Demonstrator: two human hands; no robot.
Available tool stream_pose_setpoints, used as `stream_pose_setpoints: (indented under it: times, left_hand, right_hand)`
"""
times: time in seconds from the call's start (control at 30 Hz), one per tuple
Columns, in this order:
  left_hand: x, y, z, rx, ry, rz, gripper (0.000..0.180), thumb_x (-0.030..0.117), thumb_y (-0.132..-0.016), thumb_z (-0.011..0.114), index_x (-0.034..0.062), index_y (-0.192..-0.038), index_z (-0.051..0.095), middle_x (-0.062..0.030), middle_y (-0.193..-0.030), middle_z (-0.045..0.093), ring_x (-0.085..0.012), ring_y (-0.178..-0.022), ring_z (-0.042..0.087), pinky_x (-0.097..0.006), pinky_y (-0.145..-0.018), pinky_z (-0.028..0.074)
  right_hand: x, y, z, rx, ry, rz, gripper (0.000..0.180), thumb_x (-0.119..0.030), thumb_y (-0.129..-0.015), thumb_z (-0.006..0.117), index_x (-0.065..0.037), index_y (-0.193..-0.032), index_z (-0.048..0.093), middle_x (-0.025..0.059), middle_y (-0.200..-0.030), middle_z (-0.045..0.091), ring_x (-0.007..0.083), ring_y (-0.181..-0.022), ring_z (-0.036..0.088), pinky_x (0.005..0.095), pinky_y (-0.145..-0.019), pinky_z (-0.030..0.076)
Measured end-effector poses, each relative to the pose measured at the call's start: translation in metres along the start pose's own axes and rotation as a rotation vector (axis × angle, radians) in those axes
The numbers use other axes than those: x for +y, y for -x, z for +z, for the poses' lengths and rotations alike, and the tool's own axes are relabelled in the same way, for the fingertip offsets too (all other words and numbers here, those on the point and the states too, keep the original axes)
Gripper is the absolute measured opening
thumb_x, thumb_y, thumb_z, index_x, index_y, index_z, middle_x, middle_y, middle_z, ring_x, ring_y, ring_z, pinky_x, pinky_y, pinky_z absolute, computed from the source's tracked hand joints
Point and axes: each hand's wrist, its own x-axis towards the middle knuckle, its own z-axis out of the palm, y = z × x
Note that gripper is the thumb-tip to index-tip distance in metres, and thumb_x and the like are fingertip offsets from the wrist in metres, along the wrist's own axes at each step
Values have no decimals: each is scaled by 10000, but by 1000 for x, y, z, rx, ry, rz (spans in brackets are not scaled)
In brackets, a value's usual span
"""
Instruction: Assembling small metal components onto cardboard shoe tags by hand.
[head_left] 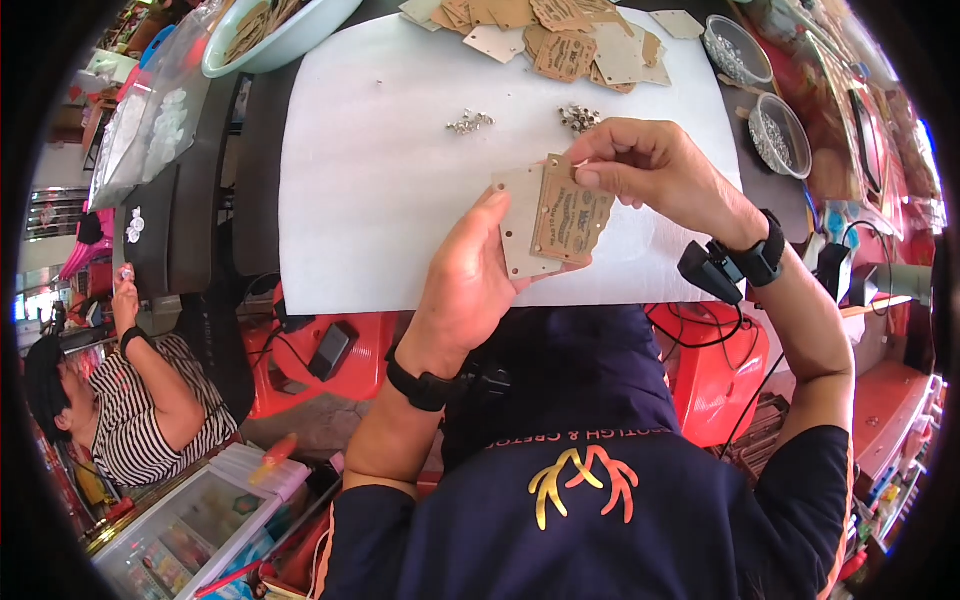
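Note:
My left hand (465, 275) is closed round a pale grey card (517, 225) with small holes along its edges. Overlapping it on the right is a brown printed card (568, 222) with a wavy edge and punched holes, also supported by this hand. My right hand (650, 175) pinches thumb and forefinger together at the brown card's upper corner. What sits between those fingertips is too small to make out. Beyond the hands, two little heaps of metal fasteners lie on the white sheet: a silvery heap (470, 122) and a darker heap (579, 118).
A pile of cards (565, 50) covers the far side of the white sheet (350, 200). Two clear tubs (779, 135) of small metal parts stand at right. A pale basin (285, 40) with cards is far left. Another person (160, 400) sits at left.

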Motion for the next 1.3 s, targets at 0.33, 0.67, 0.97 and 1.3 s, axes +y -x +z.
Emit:
stream_pose_setpoints:
  times: [0.33, 0.67, 0.97, 1.3]
  left_hand:
    - [-6, 0, 10, -44, -6, -49, 547, 345, -1042, 251, -38, -1425, 325, -236, -1336, 518, -495, -1191, 537, -563, -1023, 444]
    - [-10, 0, 12, -48, -56, 10, 477, 312, -1035, 303, -13, -1380, 365, -200, -1282, 559, -409, -1137, 601, -543, -985, 485]
    - [-7, 0, 11, -68, -111, 18, 447, 225, -1011, 389, -1, -1392, 326, -198, -1276, 550, -387, -1116, 619, -516, -957, 519]
    - [-6, -1, 5, -6, -98, 182, 511, 236, -990, 400, -26, -1426, 347, -268, -1432, 433, -405, -1280, 489, -508, -1097, 386]
  right_hand:
    - [-7, 6, 12, 143, 291, -309, 130, -103, -883, 693, -19, -982, 687, 30, -799, 626, 105, -699, 586, 261, -624, 483]
    - [-2, 4, 25, 268, 540, -635, 115, -104, -837, 695, -23, -915, 670, 107, -808, 593, 292, -740, 621, 366, -650, 516]
    - [3, 5, 30, 316, 549, -655, 127, -124, -838, 703, -32, -915, 662, 107, -823, 586, 292, -734, 622, 365, -646, 516]
    - [-5, 27, 11, 221, 177, 13, 324, -333, -1002, 563, -35, -921, 663, -49, -643, 522, 22, -578, 485, 206, -499, 388]
